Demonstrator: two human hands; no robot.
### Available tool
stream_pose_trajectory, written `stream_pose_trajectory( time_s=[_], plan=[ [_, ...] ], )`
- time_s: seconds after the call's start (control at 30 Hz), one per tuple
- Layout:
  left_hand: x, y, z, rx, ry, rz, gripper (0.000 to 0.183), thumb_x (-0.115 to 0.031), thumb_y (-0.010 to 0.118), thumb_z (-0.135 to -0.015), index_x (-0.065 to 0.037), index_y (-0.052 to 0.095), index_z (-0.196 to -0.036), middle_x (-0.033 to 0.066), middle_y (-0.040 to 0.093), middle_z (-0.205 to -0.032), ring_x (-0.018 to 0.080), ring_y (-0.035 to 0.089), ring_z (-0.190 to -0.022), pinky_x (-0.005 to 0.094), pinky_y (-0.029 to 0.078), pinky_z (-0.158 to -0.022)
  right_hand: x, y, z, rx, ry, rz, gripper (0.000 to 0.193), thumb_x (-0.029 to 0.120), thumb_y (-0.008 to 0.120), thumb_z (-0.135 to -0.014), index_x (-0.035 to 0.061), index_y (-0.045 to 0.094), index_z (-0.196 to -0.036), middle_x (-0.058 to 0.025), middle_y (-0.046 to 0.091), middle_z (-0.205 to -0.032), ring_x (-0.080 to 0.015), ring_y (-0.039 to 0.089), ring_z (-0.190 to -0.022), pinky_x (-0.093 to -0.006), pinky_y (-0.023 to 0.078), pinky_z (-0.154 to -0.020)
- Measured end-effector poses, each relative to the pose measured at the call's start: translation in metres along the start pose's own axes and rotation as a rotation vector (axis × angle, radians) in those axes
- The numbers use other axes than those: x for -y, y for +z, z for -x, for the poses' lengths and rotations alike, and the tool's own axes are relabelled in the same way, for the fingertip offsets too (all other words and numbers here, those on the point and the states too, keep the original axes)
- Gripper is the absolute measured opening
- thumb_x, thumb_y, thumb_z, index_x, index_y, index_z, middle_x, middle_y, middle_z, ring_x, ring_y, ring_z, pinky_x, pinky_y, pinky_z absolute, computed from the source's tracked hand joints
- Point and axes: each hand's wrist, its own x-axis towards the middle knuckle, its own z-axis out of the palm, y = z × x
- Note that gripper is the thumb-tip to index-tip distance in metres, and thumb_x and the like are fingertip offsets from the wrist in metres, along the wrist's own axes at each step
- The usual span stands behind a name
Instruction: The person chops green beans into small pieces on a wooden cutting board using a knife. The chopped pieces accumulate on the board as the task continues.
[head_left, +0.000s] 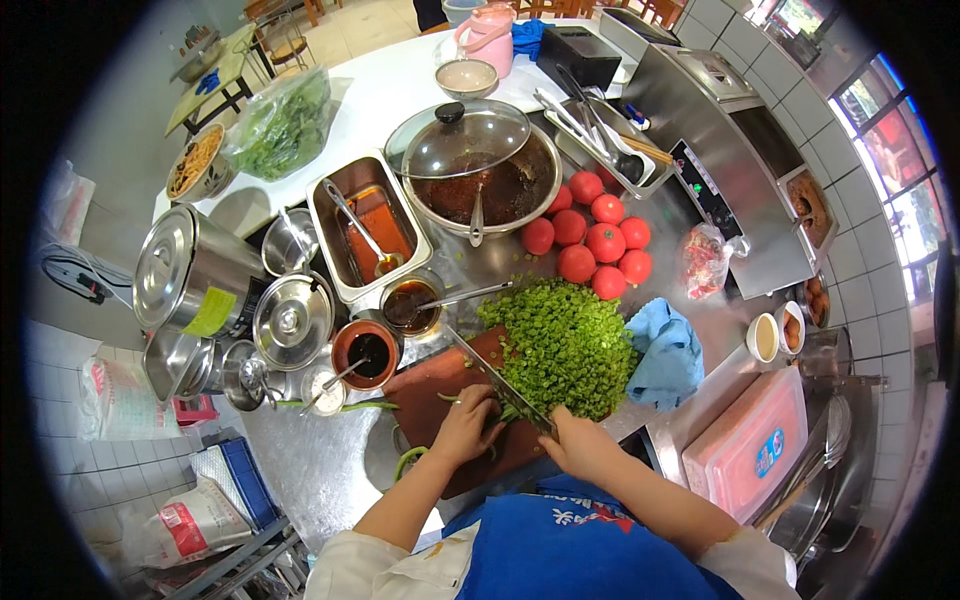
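My right hand (pixel 580 445) is closed around the handle of a kitchen knife (pixel 490 372), its blade slanting away to the far left over the reddish-brown cutting board (pixel 430 382). Just left of the blade, my left hand (pixel 467 428) has its fingers curled down on long green peppers, mostly hidden under them. A large heap of chopped green peppers (pixel 565 345) covers the board's right side and spills beyond it. One whole green pepper (pixel 408 462) lies by the board's left edge, near my left wrist.
A blue cloth (pixel 665 355) touches the heap's right side. Behind it sit several tomatoes (pixel 605 242) and a large sauce bowl (pixel 540 185) partly under a glass lid (pixel 458 140). Left of the board stand a brown sauce pot (pixel 388 335), a steel sauce tray (pixel 320 215) and lidded pots (pixel 292 320).
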Motion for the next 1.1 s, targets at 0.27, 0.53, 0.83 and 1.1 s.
stream_pose_trajectory(
  time_s=[0.27,0.53,0.83,1.1],
  plan=[
    [-0.008,0.004,0.002,0.027,-0.058,-0.062,0.034,-0.014,0.076,-0.072,-0.002,0.056,-0.096,0.0152,0.05,-0.123,0.0373,0.048,-0.116,0.0444,0.042,-0.099,-0.02,0.048,-0.008,-0.084,0.006,-0.081,0.031,0.022,0.062,-0.09,-0.0016,0.046,-0.103,-0.025,0.064,-0.078,-0.0441,0.063,-0.077,-0.0512,0.049,-0.067],
    [-0.03,0.026,0.015,-0.118,-0.173,-0.203,0.039,-0.007,0.076,-0.069,-0.002,0.054,-0.101,0.0177,0.047,-0.122,0.0401,0.046,-0.116,0.0464,0.041,-0.098,-0.046,0.03,-0.005,-0.172,-0.009,-0.133,0.033,0.027,0.065,-0.086,0.0024,0.049,-0.1,-0.0219,0.066,-0.079,-0.043,0.064,-0.077,-0.05,0.051,-0.067],
    [-0.021,0.018,-0.02,-0.133,-0.103,-0.108,0.045,-0.01,0.077,-0.068,-0.002,0.055,-0.106,0.0157,0.052,-0.117,0.0364,0.048,-0.114,0.0443,0.039,-0.1,-0.067,0.007,-0.002,-0.273,-0.022,-0.064,0.028,0.018,0.068,-0.085,0.0012,0.047,-0.094,-0.0225,0.062,-0.072,-0.0438,0.062,-0.073,-0.0461,0.048,-0.061],
    [0.026,-0.091,0.084,-0.245,-0.443,-0.347,0.04,0.005,0.052,-0.076,-0.003,0.054,-0.115,0.0181,0.056,-0.116,0.0384,0.051,-0.111,0.0457,0.044,-0.095,-0.066,0.013,-0.002,-0.239,-0.009,-0.016,0.031,0.021,0.065,-0.087,0.0016,0.047,-0.103,-0.0285,0.063,-0.081,-0.048,0.061,-0.08,-0.0527,0.049,-0.069]
  ],
)
